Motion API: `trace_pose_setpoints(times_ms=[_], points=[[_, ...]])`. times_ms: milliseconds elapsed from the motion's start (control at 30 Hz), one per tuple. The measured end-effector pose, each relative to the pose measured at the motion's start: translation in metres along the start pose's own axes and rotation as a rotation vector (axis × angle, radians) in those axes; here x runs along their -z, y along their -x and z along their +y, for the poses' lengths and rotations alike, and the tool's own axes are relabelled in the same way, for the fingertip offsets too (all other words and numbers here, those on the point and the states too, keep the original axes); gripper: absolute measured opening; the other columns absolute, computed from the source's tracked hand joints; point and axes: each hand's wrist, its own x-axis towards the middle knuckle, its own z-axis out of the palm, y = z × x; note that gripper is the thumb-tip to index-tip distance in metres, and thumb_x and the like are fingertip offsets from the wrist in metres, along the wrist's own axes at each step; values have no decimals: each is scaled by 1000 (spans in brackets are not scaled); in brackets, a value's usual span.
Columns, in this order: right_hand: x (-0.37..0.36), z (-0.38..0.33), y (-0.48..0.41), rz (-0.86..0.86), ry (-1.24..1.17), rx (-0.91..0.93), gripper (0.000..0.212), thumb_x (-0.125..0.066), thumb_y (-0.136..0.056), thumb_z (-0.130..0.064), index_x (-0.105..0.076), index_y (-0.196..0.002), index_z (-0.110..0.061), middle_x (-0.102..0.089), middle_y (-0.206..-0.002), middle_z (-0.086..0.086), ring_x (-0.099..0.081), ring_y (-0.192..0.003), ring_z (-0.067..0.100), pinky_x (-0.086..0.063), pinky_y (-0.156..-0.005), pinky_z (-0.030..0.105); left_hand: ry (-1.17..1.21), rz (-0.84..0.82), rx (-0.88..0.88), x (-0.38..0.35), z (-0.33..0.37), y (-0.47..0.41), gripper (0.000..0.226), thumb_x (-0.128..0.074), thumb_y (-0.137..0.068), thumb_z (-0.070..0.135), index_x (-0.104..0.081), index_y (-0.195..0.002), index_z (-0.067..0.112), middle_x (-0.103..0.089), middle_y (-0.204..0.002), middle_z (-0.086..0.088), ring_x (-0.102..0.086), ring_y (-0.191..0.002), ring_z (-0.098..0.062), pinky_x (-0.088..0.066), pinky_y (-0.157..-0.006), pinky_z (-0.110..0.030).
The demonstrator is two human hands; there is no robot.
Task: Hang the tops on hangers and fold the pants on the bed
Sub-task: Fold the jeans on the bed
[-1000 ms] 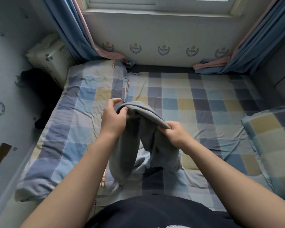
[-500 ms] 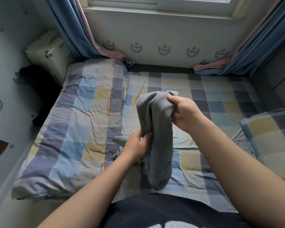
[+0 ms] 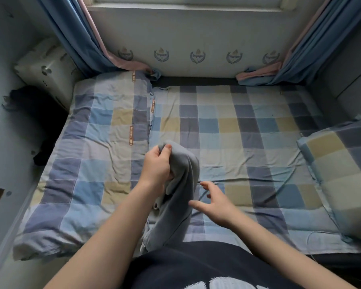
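Grip is one-sided at present. The left hand (image 3: 157,167) clenches the bunched top end of a soft grey knit garment (image 3: 175,209), most likely a pair of pants. The cloth hangs from that hand in a twisted rope, down toward the person's dark shirt (image 3: 196,268), above the near edge of the blue, yellow and grey checked bed (image 3: 248,142).

The right hand (image 3: 214,207) is released, fingers spread, just beside the cloth on its right. I cannot tell whether the thumb brushes it.

To fold well, I judge the right hand should find the far corner of the waistband rather than seize the middle. Both hands can then draw apart so the legs fall straight and the twist shakes out.

The flat sheet beyond and to the right of the hands gives room to lay the pants down. The folded checked quilt (image 3: 88,163) left of the left hand looks lumpy and is best avoided.
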Motion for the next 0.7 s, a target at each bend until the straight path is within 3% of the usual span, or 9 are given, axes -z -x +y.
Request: trace_pose_setpoints(times_ms=[67, 133, 233, 267, 333, 400, 533, 633, 700], points=[[-10, 4, -3, -66, -62, -2, 82, -76, -80, -51, -36, -147, -29, -41, -141, -12, -46, -126, 3, -40, -98, 22, 99, -38, 9, -1, 16, 5, 20, -55, -104, 30, -66, -95, 17, -72, -91, -10, -70, -90, -27, -58, -61, -36], [-17, -2, -8, -93, -102, 59, 67, -76, -72, -55, -45, -129, -41, -52, -135, -15, -53, -107, -14, -44, -85, 10, 163, -76, 7, -4, 30, 11, 19, -55, -104, 29, -66, -96, 17, -73, -93, -10, -71, -89, -26, -57, -59, -33], [-26, -11, -20, 17, -92, 55, 65, -70, -70, -58, -52, -127, -33, -64, -125, -6, -60, -113, 9, -52, -93, 32, 225, -114, -5, -11, 47, 21, 19, -54, -104, 27, -65, -94, 15, -73, -92, -11, -72, -83, -24, -61, -61, -38], [-26, -13, -24, 78, -71, 67, 51, -68, -78, -52, -57, -123, -31, -67, -120, -5, -61, -113, 16, -51, -90, 35, 237, -117, -11, -12, 51, 23, 19, -54, -104, 27, -65, -95, 14, -72, -92, -12, -71, -83, -25, -62, -66, -41], [-18, -11, -30, 198, -90, 86, 7, -66, -90, -34, -63, -96, -32, -69, -95, -10, -63, -99, 19, -47, -75, 26, 263, -103, -29, -9, 57, 24, 19, -53, -105, 25, -65, -98, 12, -71, -94, -14, -70, -85, -27, -60, -71, -41], [-4, -9, -36, 247, -188, 129, 17, -68, -93, -19, -62, -78, -25, -62, -74, -14, -57, -79, 11, -42, -64, 22, 298, -73, -63, -1, 58, 18, 17, -51, -106, 21, -65, -105, 11, -71, -103, -15, -70, -95, -28, -60, -76, -39], [24, -23, -40, 270, -499, 132, 21, -62, -98, -11, -65, -78, -5, -61, -69, 0, -53, -68, 12, -45, -59, 27, 98, -18, -127, 16, 45, 2, 36, -57, -103, 19, -55, -138, 15, -62, -135, -4, -60, -124, -20, -52, -102, -36], [43, -50, -42, 303, -750, 88, 20, -58, -100, -11, -70, -84, -10, -70, -77, 6, -64, -73, 17, -54, -61, 28, -87, -40, -118, 16, 17, 5, 38, -68, -96, 19, -55, -132, 18, -62, -132, -1, -60, -120, -16, -53, -86, -23], [54, -69, -42, 309, -945, 68, 17, -54, -101, -9, -69, -92, -11, -70, -84, 10, -69, -74, 17, -57, -62, 28, -257, -104, -67, 10, -9, 14, 35, -76, -90, 28, -59, -118, 15, -65, -119, -4, -63, -113, -20, -51, -82, -25]])
